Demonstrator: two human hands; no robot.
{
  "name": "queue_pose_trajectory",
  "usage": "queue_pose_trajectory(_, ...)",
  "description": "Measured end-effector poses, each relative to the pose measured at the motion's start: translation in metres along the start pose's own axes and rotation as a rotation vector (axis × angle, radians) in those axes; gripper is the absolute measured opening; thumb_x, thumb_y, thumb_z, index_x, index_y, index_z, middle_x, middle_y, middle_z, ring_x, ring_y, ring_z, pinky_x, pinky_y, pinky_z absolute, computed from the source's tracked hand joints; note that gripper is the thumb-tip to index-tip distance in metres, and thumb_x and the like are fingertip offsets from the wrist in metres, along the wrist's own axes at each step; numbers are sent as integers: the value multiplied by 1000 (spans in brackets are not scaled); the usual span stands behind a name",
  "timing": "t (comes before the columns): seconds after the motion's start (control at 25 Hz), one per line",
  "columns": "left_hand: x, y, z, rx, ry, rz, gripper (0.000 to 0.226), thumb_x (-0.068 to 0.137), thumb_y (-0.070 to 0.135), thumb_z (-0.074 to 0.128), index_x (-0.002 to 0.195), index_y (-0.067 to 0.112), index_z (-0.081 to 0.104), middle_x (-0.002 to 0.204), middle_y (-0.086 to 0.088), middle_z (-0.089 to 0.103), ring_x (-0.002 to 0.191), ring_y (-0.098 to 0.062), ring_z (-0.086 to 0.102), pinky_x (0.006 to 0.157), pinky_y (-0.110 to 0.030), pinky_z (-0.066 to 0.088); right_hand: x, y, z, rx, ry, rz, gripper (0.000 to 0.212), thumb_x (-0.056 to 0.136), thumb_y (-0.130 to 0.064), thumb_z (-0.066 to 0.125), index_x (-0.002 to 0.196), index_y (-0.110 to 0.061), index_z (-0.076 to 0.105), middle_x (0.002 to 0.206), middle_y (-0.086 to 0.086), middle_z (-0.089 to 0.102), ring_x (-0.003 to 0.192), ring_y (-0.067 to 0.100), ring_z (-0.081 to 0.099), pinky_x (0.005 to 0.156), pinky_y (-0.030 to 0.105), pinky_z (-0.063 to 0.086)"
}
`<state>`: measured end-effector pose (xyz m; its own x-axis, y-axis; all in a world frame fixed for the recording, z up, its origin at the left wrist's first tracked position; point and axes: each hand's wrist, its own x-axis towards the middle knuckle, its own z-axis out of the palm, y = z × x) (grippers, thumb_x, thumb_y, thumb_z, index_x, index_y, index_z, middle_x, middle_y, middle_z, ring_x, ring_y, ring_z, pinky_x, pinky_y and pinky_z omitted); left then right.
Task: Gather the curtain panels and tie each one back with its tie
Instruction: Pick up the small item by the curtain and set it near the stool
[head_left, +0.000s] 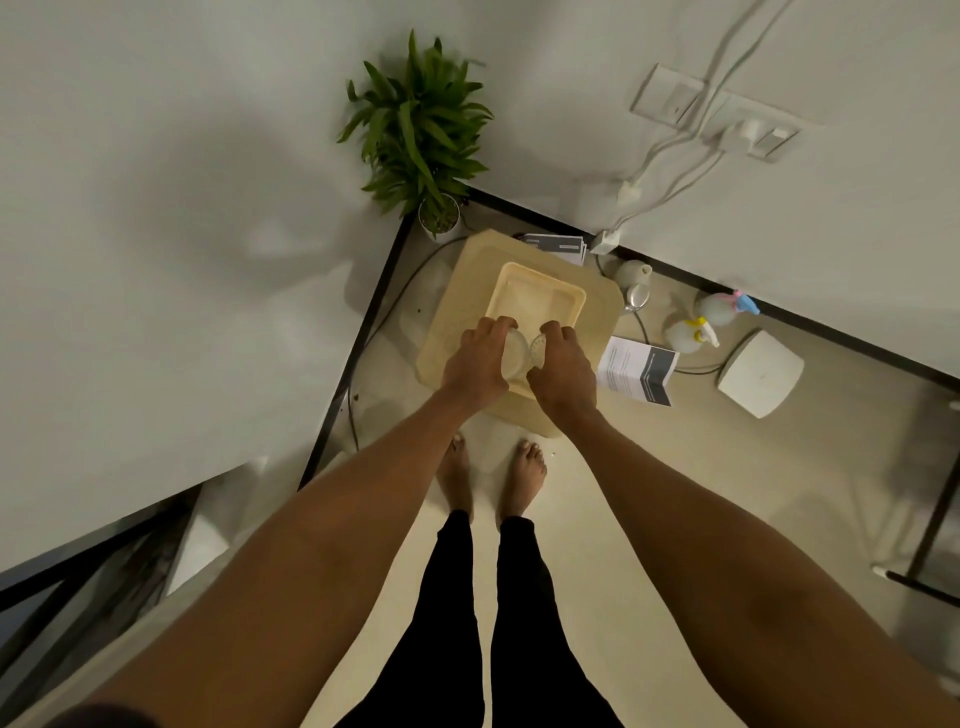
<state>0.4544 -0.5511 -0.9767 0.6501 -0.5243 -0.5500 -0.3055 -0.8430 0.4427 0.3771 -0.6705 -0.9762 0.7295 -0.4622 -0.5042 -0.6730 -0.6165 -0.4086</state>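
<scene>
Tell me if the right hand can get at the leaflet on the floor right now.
Probably not at once. The right hand grips a clear round thing above the tray, so it is busy. The leaflet lies uncovered beside it, but lower, on the floor.

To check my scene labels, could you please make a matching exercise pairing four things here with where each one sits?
Things: 1 potted plant; 2 tray; 3 unfolded leaflet; 4 pink-topped spray bottle.
Places: A on the beige stool; B on the floor, right of the stool; C in the room's corner; D beside the yellow-topped bottle.
Pairs: 1-C; 2-A; 3-B; 4-D.
</scene>
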Motion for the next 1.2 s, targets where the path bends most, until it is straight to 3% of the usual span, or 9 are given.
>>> queue_pose_trajectory(0.28, 13, -3, 1, 111, -16, 48, 83, 73, 3, 80, 140, 27, 39, 142, -1, 46, 127, -29, 41, 76, -37, 55, 6, 12, 13, -64, -28, -38, 59, 79, -7, 73, 130, -18, 46, 123, 7, 56, 105, 29, 56, 66, 41, 54)
queue_pose_trajectory(0.52, 15, -5, 9, 191, 11, 12, 89, 71, 10, 84, 143, 31, 35, 142, -2, 45, 126, -32, 47, 85, -49, 57, 9, 20, 26, -140, -44, -83, 57, 77, 2, 69, 126, -18, 48, 118, 5, 57, 110, 29, 47, 64, 44, 55)
queue_pose_trajectory(0.96, 17, -7, 10, 152, -18, 56, 96, 74, 0, 79, 151, 30, 30, 147, -7, 37, 128, -33, 41, 85, -46, 58, 9, 26, 45, -268, 18, -143, 49, 77, 2, 68, 122, -12, 54, 114, 9, 61, 103, 31, 50, 81, 42, 54)
queue_pose_trajectory(1.2, 9, -9, 12, 127, -56, 21, 117, 73, 0, 83, 160, 25, 9, 155, -11, 26, 131, -36, 39, 91, -47, 56, 0, 29, 35, -342, 33, -198, 64, 74, -3, 72, 133, -10, 49, 125, 10, 59, 109, 31, 51, 86, 42, 49)
